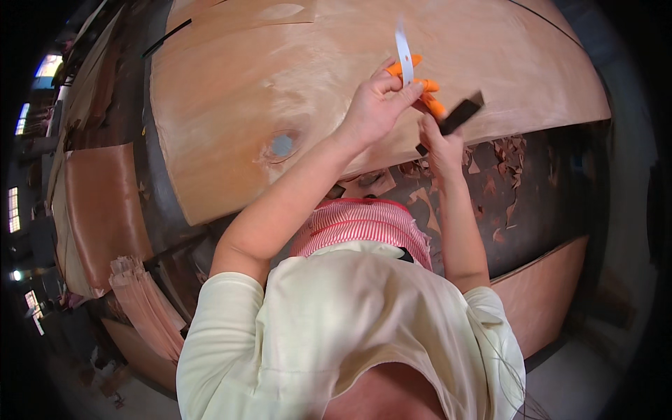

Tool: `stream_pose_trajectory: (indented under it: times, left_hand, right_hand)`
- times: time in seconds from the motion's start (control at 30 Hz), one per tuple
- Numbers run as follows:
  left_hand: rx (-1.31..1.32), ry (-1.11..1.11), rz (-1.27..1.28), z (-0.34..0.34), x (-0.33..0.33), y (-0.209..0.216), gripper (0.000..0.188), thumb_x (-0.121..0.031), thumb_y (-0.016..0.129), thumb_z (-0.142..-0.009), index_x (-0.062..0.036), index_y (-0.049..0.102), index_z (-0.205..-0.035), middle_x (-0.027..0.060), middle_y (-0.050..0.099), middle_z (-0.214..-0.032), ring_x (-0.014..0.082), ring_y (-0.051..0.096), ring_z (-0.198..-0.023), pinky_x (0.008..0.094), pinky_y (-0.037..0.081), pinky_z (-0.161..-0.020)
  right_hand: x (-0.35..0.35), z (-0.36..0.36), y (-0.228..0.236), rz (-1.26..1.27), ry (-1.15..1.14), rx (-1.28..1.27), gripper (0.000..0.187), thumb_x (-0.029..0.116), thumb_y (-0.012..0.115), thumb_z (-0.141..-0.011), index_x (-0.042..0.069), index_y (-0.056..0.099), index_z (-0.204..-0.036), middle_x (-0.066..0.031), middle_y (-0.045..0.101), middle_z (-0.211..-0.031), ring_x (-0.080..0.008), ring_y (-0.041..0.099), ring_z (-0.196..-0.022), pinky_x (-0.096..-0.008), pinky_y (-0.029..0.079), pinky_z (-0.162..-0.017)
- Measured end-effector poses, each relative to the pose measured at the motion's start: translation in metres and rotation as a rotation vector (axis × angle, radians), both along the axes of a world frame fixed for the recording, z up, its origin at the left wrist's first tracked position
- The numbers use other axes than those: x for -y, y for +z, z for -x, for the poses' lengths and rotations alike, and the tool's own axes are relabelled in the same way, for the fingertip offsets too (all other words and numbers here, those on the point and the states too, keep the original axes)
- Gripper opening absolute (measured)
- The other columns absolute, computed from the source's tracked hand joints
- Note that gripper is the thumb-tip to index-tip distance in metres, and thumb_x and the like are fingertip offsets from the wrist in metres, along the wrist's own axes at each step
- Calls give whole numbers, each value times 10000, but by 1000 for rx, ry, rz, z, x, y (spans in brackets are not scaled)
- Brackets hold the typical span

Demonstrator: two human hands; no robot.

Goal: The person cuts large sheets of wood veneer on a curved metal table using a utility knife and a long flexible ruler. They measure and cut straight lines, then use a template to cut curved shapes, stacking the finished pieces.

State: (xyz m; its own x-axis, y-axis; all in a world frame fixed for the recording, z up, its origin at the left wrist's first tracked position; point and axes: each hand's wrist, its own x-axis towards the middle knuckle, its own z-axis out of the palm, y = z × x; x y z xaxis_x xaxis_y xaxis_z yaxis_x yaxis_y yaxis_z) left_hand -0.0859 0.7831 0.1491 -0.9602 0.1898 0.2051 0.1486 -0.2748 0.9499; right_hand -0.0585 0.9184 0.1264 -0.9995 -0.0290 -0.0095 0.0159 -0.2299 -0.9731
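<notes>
Over a large tan leather sheet [294, 84], my two hands are close together. My left hand [378, 105] is closed around the lower end of a thin, pale, curved blade [403, 52] that points away from me. Orange finger covers [428, 86] sit on several of its fingers. My right hand [442, 140], just right of and nearer than the left, grips a dark flat bar [462, 113]. The bar is tilted up to the right and its far end is blurred. What it is made of I cannot tell.
Leather scraps [500, 175] litter a dark surface at the sheet's near right edge. A brown leather piece [108, 203] hangs at left, above a bundle of pale strips [143, 301]. Another tan sheet [546, 294] stands low on the right. The big sheet has a round hole [282, 145].
</notes>
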Motion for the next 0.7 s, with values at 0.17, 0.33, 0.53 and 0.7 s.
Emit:
stream_pose_trajectory:
  times: [0.17,0.33,0.53,0.7]
  left_hand:
    - [281,-114,-22,4,16,11,275,-203,507,-871,29,591,-992,36,569,-736,89,494,-577,212,403,-512]
    - [238,115,-81,-22,9,1,251,-186,496,-876,13,594,-993,-10,512,-630,33,389,-486,170,309,-424]
    - [203,411,-40,-21,37,14,262,-165,538,-841,-25,578,-1059,-39,521,-723,0,373,-598,156,288,-530]
    - [-67,311,563,-13,96,-64,586,-259,626,-773,-14,386,-1248,123,467,-1189,147,465,-1045,261,383,-845]
  right_hand:
    - [25,8,17,-27,69,42,136,172,565,-830,44,610,-815,78,466,-562,6,340,-464,-178,236,-411]
    - [26,-3,-11,-103,84,81,168,177,555,-834,53,577,-723,50,479,-523,3,350,-454,-181,232,-394]
    - [43,-33,-39,257,-184,349,155,180,524,-855,31,543,-818,20,504,-600,-10,320,-423,-163,210,-375]
    - [16,-73,-77,257,-250,325,189,189,491,-877,6,533,-900,-13,522,-645,-8,305,-431,-159,207,-367]
